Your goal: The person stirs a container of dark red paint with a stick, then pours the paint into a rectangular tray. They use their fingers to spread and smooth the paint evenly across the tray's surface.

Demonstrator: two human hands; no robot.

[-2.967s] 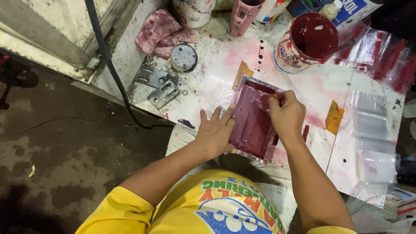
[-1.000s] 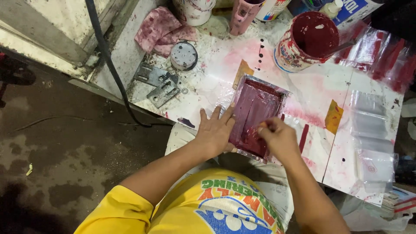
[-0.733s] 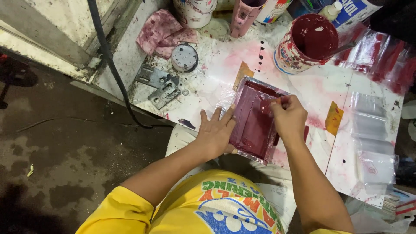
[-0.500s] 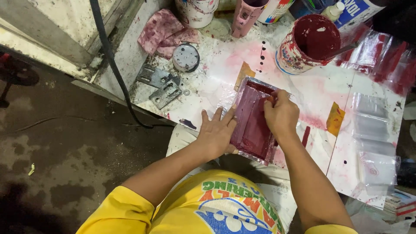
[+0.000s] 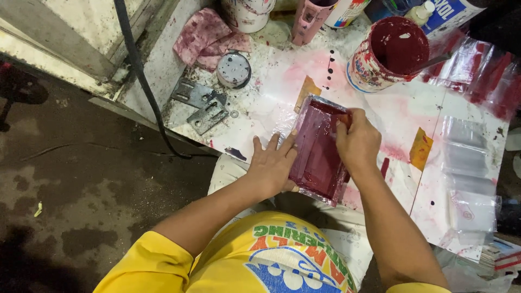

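Left hand (image 5: 273, 165) lies spread flat, bracing the wet red tray (image 5: 320, 149) on the surface (image 5: 271, 97); right hand (image 5: 357, 142) pinches something small at its rim. Slippery paint could make the tray skid.

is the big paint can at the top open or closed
Open. The paint can stands upright with no lid on, its dark red inside shows from above, and a stick leans out over its rim.

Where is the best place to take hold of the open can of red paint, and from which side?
Grip the paint can around its outer wall from the side, near the base, probably from the near side. Its top is open with wet red paint inside, and a stick leans out over the right rim.
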